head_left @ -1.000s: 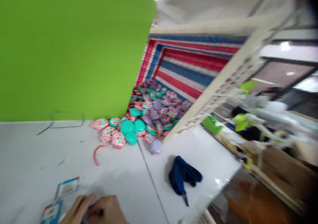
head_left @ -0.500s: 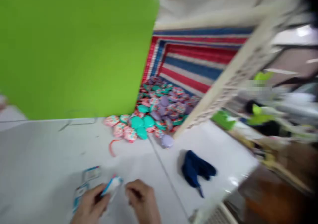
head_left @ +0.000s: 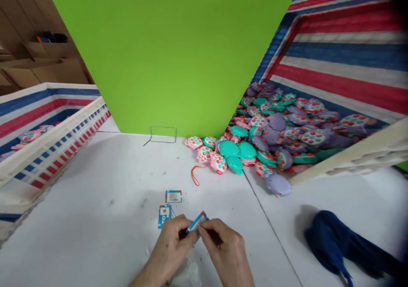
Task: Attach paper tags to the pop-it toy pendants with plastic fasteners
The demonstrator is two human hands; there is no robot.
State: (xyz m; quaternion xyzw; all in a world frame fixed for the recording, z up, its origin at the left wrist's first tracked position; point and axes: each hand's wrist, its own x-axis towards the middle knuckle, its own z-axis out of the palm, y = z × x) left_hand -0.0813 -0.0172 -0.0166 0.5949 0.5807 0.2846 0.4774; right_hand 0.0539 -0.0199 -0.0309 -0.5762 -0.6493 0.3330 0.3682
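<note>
My left hand (head_left: pixel 174 238) pinches a small blue-edged card tag (head_left: pixel 198 221) between thumb and fingers, above the white table. My right hand (head_left: pixel 223 240) closes thumb and forefinger on the tag's right side; whether a string is also between them is too small to tell. Two more card tags lie just beyond my left hand: one flat with a barcode label (head_left: pixel 174 196), the other a blue one (head_left: pixel 164 215) partly beside my wrist. Farther back rests a loose orange cord loop (head_left: pixel 195 175). Below my hands, a crumpled clear plastic piece (head_left: pixel 188 272) is partly hidden.
Small pink, teal and purple animal-shaped toys (head_left: pixel 237 149) spill from a tipped striped basket (head_left: pixel 344 161) at right. A green panel (head_left: pixel 172 57) stands behind, with a bent wire frame (head_left: pixel 163 135) at its foot. Dark blue cloth (head_left: pixel 338 240) lies right; another basket (head_left: pixel 60 138) stands left.
The view has swung left, bringing the left basket and cartons into sight. My right hand, apart from the tag before, has come in to meet it.
</note>
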